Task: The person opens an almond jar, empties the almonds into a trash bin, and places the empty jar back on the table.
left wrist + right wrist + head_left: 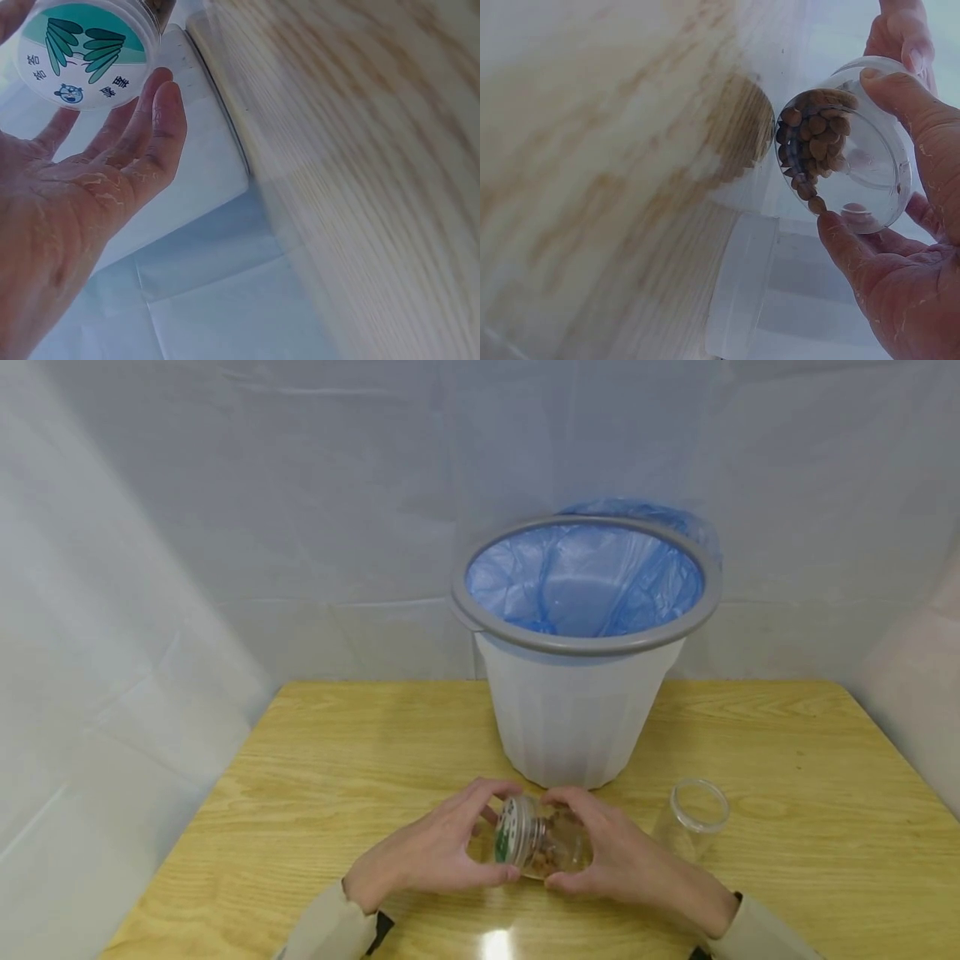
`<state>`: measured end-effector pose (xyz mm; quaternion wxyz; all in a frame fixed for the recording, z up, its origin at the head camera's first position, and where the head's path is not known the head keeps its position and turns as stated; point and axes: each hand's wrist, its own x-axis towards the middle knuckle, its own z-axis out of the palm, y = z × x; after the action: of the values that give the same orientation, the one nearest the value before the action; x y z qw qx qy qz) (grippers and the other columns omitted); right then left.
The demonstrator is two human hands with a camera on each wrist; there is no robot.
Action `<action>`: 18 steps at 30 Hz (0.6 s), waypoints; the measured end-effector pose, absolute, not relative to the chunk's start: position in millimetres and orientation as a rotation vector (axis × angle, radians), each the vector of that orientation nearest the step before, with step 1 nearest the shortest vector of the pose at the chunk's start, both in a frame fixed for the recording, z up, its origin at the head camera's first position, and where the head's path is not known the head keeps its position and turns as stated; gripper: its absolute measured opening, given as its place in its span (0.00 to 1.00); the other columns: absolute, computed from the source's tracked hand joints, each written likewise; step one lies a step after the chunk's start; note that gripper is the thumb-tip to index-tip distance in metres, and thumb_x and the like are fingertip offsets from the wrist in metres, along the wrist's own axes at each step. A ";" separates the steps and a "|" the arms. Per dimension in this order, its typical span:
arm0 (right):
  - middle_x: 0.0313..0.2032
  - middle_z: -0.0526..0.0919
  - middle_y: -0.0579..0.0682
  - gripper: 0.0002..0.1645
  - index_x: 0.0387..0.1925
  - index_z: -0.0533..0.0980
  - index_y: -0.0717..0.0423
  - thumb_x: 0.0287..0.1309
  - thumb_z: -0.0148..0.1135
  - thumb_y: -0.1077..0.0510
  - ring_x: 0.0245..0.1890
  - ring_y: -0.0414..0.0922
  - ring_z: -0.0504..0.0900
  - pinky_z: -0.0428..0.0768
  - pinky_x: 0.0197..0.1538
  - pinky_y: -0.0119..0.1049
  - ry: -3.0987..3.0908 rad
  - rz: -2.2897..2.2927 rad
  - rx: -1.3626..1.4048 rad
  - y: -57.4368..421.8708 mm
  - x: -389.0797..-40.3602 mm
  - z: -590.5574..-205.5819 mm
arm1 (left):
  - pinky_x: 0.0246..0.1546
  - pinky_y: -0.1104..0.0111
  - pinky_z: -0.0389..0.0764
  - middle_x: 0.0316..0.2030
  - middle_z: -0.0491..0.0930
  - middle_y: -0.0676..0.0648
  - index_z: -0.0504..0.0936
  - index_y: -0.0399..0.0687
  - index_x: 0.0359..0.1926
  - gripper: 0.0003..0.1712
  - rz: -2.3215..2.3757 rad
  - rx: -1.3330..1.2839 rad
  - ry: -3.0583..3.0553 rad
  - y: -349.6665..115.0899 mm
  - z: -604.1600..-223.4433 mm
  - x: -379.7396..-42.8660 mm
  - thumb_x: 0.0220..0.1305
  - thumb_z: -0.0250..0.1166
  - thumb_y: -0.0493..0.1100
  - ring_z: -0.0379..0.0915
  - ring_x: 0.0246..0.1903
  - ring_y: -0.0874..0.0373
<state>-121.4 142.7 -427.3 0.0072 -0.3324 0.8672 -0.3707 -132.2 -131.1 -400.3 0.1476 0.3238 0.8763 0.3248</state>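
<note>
Though sideways, jar (567, 843) (lidded) in both hands (442, 852) (626, 860)

The table (337, 752) is yellow wood with wavy lines and a shiny spot (496, 945) near the front. A white bin (573, 714) with a grey rim (585, 646) stands on it. A clear jar (688, 827) stands to the right.

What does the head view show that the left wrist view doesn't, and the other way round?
Only the head view: the blue liner and grey rim of the bin, the separate clear container, and the right hand gripping the jar.

Only the left wrist view: the small blue cartoon figure and legible characters on the lid.

Both: the left hand holding that lid, and the wooden table.
</note>
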 end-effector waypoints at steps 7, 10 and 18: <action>0.58 0.79 0.45 0.48 0.65 0.67 0.51 0.46 0.82 0.45 0.54 0.41 0.81 0.83 0.56 0.42 2.715 -1.158 -1.050 142.8 -121.3 -427.9 | 0.51 0.63 0.82 0.67 0.68 0.59 0.56 0.71 0.76 0.47 0.958 0.988 2.532 -133.8 -400.7 -131.5 0.61 0.68 0.67 0.75 0.56 0.60; 0.57 0.79 0.45 0.48 0.65 0.68 0.51 0.46 0.82 0.45 0.54 0.41 0.81 0.83 0.55 0.42 2.720 -1.157 -1.053 142.7 -121.2 -428.1 | 0.51 0.63 0.82 0.66 0.68 0.59 0.55 0.76 0.76 0.47 0.968 0.999 2.527 -135.2 -400.9 -131.4 0.61 0.68 0.66 0.75 0.56 0.59; 0.57 0.80 0.45 0.49 0.65 0.68 0.50 0.45 0.82 0.44 0.53 0.41 0.81 0.83 0.55 0.43 2.741 -1.148 -1.024 142.6 -120.8 -428.7 | 0.57 0.62 0.82 0.69 0.64 0.58 0.56 0.72 0.76 0.48 1.002 0.959 2.497 -139.6 -398.2 -131.9 0.60 0.70 0.63 0.74 0.59 0.57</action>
<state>-120.8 142.6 -428.7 -0.0006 -0.3258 0.8720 -0.3653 -131.9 -139.6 -398.2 0.1422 0.3324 0.8652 0.3473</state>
